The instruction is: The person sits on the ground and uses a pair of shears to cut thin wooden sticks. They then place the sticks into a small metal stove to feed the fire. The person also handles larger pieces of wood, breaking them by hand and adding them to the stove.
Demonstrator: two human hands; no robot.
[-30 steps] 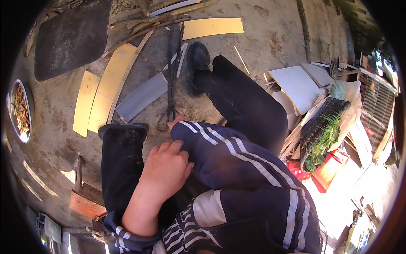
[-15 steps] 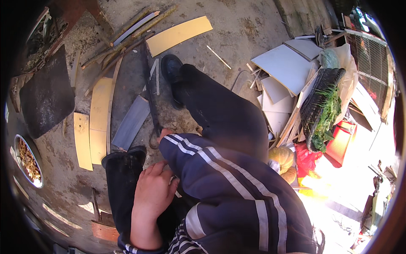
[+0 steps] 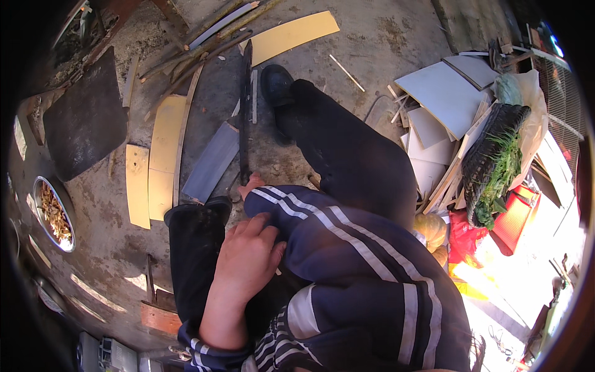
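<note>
My right hand [image 3: 251, 183] reaches low beyond my striped sleeve, its fingers closed at the near end of a long, narrow dark bar [image 3: 245, 118]. The bar stretches away over the floor to a yellow board [image 3: 291, 37]; the sleeve covers most of this hand. My left hand [image 3: 248, 254] is above my lap, back upward, with curled fingers. What lies under those fingers is hidden; a small pale end [image 3: 277, 271] shows below the thumb. A grey board [image 3: 211, 162] lies left of the bar, by my left boot [image 3: 199, 211].
More yellow boards [image 3: 166, 149] and a pile of sticks [image 3: 204, 53] lie leftward and far off. A dark sheet [image 3: 85, 118] and a bowl of brownish pieces [image 3: 53, 214] sit farther left. White panels [image 3: 427, 99], a tyre-like black object [image 3: 496, 155] with greens and pumpkins [image 3: 431, 229] crowd the right.
The whole view has shifted, so the scene sits farther right and higher. Against the floor, my right hand and the bar's near end have moved slightly left. My left hand keeps its curled pose.
</note>
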